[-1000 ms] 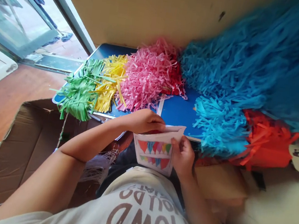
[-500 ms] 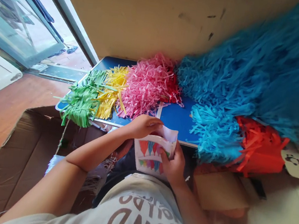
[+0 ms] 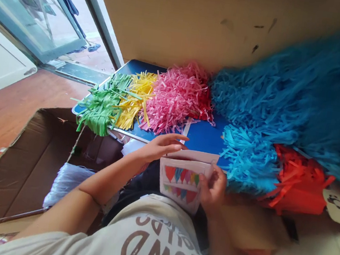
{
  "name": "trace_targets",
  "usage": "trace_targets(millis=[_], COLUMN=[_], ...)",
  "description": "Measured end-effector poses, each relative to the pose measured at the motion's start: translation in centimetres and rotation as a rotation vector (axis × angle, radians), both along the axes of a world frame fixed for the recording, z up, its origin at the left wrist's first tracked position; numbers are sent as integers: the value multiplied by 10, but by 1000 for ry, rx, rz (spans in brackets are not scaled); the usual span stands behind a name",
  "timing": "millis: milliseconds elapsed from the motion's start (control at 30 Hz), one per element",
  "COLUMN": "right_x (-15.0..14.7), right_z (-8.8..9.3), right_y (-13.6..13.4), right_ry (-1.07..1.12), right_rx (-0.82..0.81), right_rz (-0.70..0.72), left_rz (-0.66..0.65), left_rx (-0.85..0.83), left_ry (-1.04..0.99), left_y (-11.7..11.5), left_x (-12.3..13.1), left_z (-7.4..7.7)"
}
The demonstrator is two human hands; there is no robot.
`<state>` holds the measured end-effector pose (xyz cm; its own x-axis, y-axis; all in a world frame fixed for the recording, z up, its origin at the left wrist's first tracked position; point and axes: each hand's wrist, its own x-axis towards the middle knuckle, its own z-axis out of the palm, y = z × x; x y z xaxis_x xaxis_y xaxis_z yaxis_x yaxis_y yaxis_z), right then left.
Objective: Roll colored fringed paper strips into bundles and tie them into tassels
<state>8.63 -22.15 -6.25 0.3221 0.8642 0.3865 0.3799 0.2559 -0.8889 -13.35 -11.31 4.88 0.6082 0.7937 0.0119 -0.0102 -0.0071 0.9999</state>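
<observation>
My right hand (image 3: pixel 212 189) grips the lower right side of a white paper card (image 3: pixel 180 182) printed with rows of coloured triangular bunting. A folded flap (image 3: pixel 188 155) lies along the card's top edge. My left hand (image 3: pixel 163 146) sits just beyond that edge, its fingers apart and holding nothing. Past the card, shredded paper fringe lies in heaps on a blue board (image 3: pixel 203 135): green (image 3: pixel 101 108), yellow (image 3: pixel 134 100), pink (image 3: pixel 173 99) and red (image 3: pixel 205 103). Light blue fringe (image 3: pixel 246 161) and a large blue mass (image 3: pixel 292 93) fill the right, with orange-red fringe (image 3: pixel 296 184) below.
An open cardboard box (image 3: pixel 29 160) lies at the left and holds a bundle of pale yarn (image 3: pixel 66 185). Beyond it are a wooden floor (image 3: pixel 22 88) and a glass door (image 3: pixel 38 8). A beige wall (image 3: pixel 183 21) rises behind the board, and floor tiles (image 3: pixel 312 252) show at lower right.
My left hand has lifted off the card's top edge and its fingers have spread. The card's flap now lies lower and flatter. The whole view has shifted slightly as my head moved.
</observation>
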Motion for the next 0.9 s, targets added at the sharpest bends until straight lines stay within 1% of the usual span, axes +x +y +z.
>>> trace_targets(millis=[67,100,167,200,233,267,333,467,533,600,667,733,833,900], right_x=[6,7,8,7,5,3,-1,-3,-2,-1,-1,-1,-2,-4], right_z=[5,7,10,10,10,9,6,0,-1,1,4,7,13,16], right_y=[-1,-2,-4,-4,-4,-4,-1,5,5,2,-2,-6,-8,-8], right_ry=[65,87,106,110,114,118,137,187,198,203,190,145,29,-16], right_rx=[-36,-48,-51,-46,-36,-27,-11,-21,-32,-35,-27,-4,40,88], right_rz=[47,68,89,92,91,92,86,25,24,90,164,180,61,5], left_rz=[82,145,274,309,322,307,231,48,-17,-27,27,148,362,469], left_rx=[-169,-236,-321,-340,-346,-347,-362,-467,-455,-386,-333,-307,-276,-237], left_ry=[-315,-425,-531,-549,-554,-554,-566,-596,-567,-541,-531,-525,-476,-429], left_y=[-17,-27,-47,-55,-61,-64,-64,-56,-54,-52,-49,-46,-42,-41], left_x=[-2,-2,2,5,8,10,13,10,9,11,17,24,33,36], left_z=[-23,-36,-60,-70,-77,-81,-80,-62,-57,-58,-62,-67,-68,-67])
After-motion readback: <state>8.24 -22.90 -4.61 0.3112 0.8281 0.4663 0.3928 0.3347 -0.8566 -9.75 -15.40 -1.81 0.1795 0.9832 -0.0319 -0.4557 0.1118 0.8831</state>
